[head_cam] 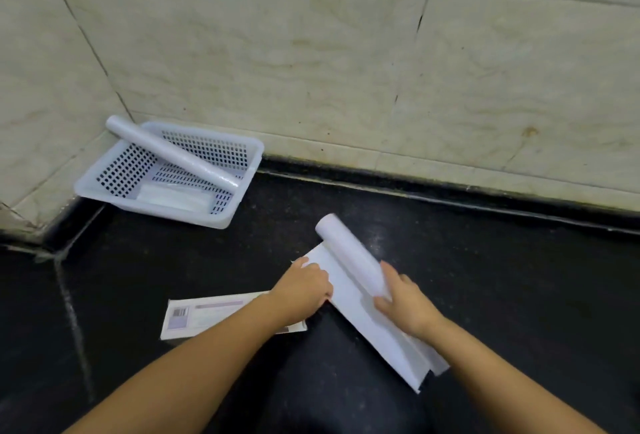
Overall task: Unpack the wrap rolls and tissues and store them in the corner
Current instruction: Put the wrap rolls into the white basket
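A white wrap roll (349, 253) sticks halfway out of its long white box (374, 326) on the dark floor. My right hand (403, 302) grips the near end of the roll. My left hand (304, 286) holds the box's open flap beside it. In the corner stands a white perforated basket (242, 177); another wrap roll (173, 151) lies slanted across it and a flat tissue pack (173, 198) rests on its bottom. A second flat box (211, 317) with a barcode label lies under my left forearm.
Beige tiled walls (346, 52) meet at the corner on the left. A dark skirting strip (450, 196) runs along the wall's base. The dark floor (519, 295) stretches to the right. My dark-clad knee (339, 381) is below the box.
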Demonstrator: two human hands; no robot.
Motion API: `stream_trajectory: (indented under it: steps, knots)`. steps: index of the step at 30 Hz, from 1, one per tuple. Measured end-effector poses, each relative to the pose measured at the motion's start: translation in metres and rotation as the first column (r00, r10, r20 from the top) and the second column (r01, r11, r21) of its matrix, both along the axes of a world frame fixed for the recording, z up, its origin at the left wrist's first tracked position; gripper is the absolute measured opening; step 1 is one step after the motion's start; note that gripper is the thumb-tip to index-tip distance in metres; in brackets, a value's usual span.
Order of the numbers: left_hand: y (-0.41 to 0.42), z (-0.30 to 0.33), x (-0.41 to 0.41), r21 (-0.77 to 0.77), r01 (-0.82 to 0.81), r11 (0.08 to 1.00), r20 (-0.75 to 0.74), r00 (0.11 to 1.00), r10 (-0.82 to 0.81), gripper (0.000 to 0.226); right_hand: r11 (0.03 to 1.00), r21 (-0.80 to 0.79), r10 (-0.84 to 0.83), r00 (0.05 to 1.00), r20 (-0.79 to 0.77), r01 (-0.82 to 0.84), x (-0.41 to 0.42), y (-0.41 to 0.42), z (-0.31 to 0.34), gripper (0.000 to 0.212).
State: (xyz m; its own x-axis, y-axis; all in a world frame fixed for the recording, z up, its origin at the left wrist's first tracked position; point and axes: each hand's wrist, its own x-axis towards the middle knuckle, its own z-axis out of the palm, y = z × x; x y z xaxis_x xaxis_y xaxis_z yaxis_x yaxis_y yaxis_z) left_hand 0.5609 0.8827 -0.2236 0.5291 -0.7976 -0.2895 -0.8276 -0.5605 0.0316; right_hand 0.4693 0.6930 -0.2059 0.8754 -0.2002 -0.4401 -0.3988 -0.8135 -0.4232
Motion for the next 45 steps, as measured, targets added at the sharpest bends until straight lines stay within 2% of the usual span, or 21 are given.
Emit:
stream_trajectory:
  steps: [2, 4, 7, 10, 12, 14, 16, 18, 22, 27, 32, 36, 40, 42, 45]
  knots:
    - [0.010, 0.002, 0.001, -0.062, 0.001, 0.998, -0.048, 0.999, -0.004, 0.027, 0.998, 0.036, -0.062, 0.993, 0.100, 0.059, 0.015, -0.009, 0.017, 0.070]
    - [0.026, 0.013, 0.009, -0.209, -0.064, 0.976, -0.108, 0.993, 0.042, 0.031, 0.997, 0.044, -0.067, 0.969, 0.239, 0.059, 0.038, -0.010, 0.041, 0.064]
    - [0.069, 0.039, 0.041, -0.492, -0.225, 0.841, -0.100, 0.974, 0.203, 0.032, 0.998, 0.048, 0.024, 0.907, 0.421, -0.049, 0.086, 0.011, 0.081, 0.062]
    - [0.133, 0.059, 0.084, -0.601, -0.408, 0.687, -0.095, 0.890, 0.445, 0.027, 0.981, 0.004, 0.161, 0.824, 0.543, -0.194, 0.137, 0.062, 0.114, 0.059]
    - [0.176, 0.061, 0.112, -0.578, -0.506, 0.640, -0.081, 0.817, 0.572, 0.028, 0.960, 0.007, 0.224, 0.780, 0.585, -0.281, 0.171, 0.106, 0.127, 0.058]
    - [0.213, 0.054, 0.135, -0.459, -0.589, 0.665, -0.056, 0.766, 0.640, 0.033, 0.933, 0.018, 0.280, 0.756, 0.592, -0.360, 0.206, 0.153, 0.130, 0.063]
    - [0.236, 0.043, 0.152, -0.312, -0.627, 0.714, -0.037, 0.759, 0.650, 0.035, 0.914, -0.011, 0.336, 0.742, 0.580, -0.405, 0.239, 0.197, 0.123, 0.066]
    - [0.247, 0.031, 0.162, -0.264, -0.619, 0.739, -0.033, 0.772, 0.635, 0.036, 0.907, -0.075, 0.381, 0.732, 0.565, -0.415, 0.269, 0.235, 0.110, 0.067]
    - [0.252, 0.012, 0.169, -0.375, -0.511, 0.774, 0.084, 0.812, 0.577, 0.040, 0.890, -0.174, 0.447, 0.728, 0.520, -0.422, 0.312, 0.281, 0.071, 0.068]
    - [0.252, -0.001, 0.171, -0.589, -0.375, 0.716, 0.196, 0.794, 0.576, 0.041, 0.884, -0.204, 0.466, 0.757, 0.458, -0.420, 0.328, 0.292, 0.018, 0.067]
    - [0.251, -0.012, 0.176, -0.595, -0.330, 0.733, 0.284, 0.767, 0.576, 0.035, 0.901, -0.128, 0.428, 0.798, 0.424, -0.415, 0.329, 0.287, -0.005, 0.067]
    - [0.251, -0.010, 0.176, -0.589, -0.335, 0.736, 0.274, 0.773, 0.572, 0.035, 0.889, -0.119, 0.452, 0.804, 0.385, -0.443, 0.332, 0.284, 0.005, 0.063]
    - [0.248, 0.005, 0.171, -0.502, -0.451, 0.738, 0.134, 0.803, 0.581, 0.044, 0.905, -0.119, 0.418, 0.800, 0.430, -0.409, 0.320, 0.272, 0.029, 0.060]
    - [0.243, 0.012, 0.171, -0.477, -0.513, 0.713, 0.059, 0.791, 0.609, 0.040, 0.914, -0.124, 0.399, 0.803, 0.442, -0.386, 0.310, 0.259, 0.043, 0.058]
    - [0.214, 0.032, 0.171, -0.544, -0.472, 0.694, 0.006, 0.825, 0.566, 0.030, 0.943, -0.143, 0.333, 0.826, 0.455, -0.301, 0.285, 0.218, 0.066, 0.055]
